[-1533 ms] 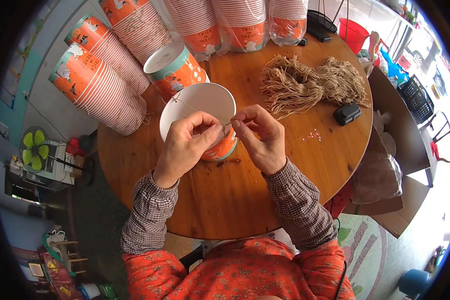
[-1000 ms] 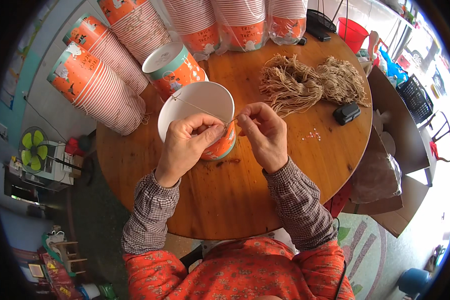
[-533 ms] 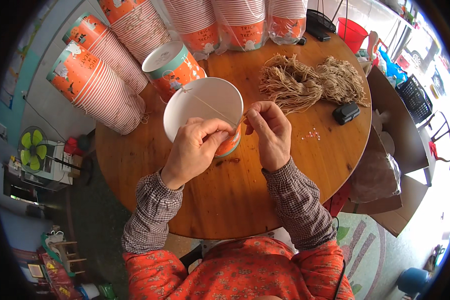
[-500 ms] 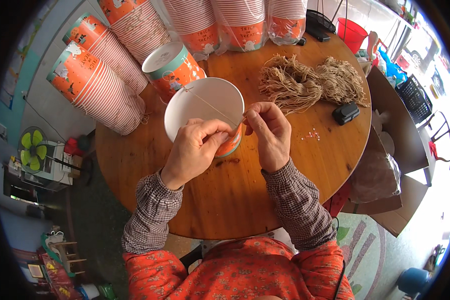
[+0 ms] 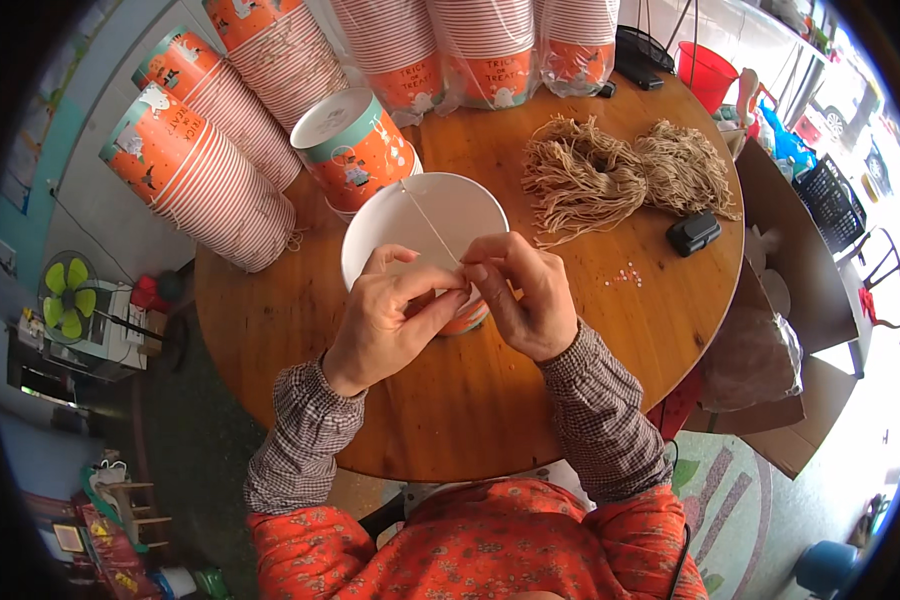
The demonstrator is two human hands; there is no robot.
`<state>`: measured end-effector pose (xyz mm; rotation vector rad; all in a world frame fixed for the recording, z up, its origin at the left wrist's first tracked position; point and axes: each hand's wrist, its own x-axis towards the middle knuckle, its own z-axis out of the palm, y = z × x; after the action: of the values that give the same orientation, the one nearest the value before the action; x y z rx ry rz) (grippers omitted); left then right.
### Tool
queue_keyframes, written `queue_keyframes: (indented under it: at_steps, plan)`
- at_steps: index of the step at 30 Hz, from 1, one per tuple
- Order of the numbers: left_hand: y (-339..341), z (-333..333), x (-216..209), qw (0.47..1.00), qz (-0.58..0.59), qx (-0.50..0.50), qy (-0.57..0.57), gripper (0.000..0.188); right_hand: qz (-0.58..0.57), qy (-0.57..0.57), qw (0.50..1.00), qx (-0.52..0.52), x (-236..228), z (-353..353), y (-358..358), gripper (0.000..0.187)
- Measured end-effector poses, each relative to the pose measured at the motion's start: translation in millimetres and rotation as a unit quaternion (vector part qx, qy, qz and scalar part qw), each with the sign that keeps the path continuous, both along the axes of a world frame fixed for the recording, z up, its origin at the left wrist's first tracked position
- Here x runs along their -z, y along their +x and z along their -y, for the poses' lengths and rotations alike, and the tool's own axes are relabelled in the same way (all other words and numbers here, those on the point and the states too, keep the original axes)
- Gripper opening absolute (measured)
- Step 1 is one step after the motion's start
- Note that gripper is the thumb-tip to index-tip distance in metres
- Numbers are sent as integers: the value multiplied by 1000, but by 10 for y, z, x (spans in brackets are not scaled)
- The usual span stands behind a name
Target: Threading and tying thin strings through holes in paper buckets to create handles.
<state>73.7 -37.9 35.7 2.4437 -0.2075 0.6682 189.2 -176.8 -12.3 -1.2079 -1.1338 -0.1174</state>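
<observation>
Just in front of me a paper bucket (image 5: 375, 235), white inside and orange outside, stands tilted on the table. A thin tan cord (image 5: 426, 219) runs from its far rim across the opening to my fingers. My left hand (image 5: 385, 325) is closed in a pinch over the near rim. Close against it, my right hand (image 5: 525, 295) pinches too, with the cord's end between the fingertips. The fingers hide the knot or hole there. Behind the bucket sits another orange bucket (image 5: 355, 160) with a green band.
Tall stacks of orange buckets (image 5: 205, 180) line the table's far left, with plastic-wrapped stacks (image 5: 485, 50) at the back. Bundles of tan cord (image 5: 610, 175) lie to the right, near a small black case (image 5: 692, 232) and scattered tiny beads (image 5: 625, 274). Cardboard boxes (image 5: 795, 245) stand beyond the table's right edge.
My hands have come together at the near rim, the right one moving left and down. The bucket has shifted slightly right and nearer to me.
</observation>
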Motion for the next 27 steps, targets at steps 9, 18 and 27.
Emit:
queue_keyframes:
  at_steps: [9, 18, 27]
  plan:
    - [-254, -130, -43, 997, 19, -67, 21, 10, 170, -78, 982, 36, -123, 75, 21, 17]
    - [-394, -21, 22, 996, 12, -83, 37, 7, -17, -19, 1000, 2, -38, 46, -70, 5]
    - [-536, 130, 230, 999, -3, -52, 3, 7, -400, 140, 906, 4, 19, 79, 136, 9]
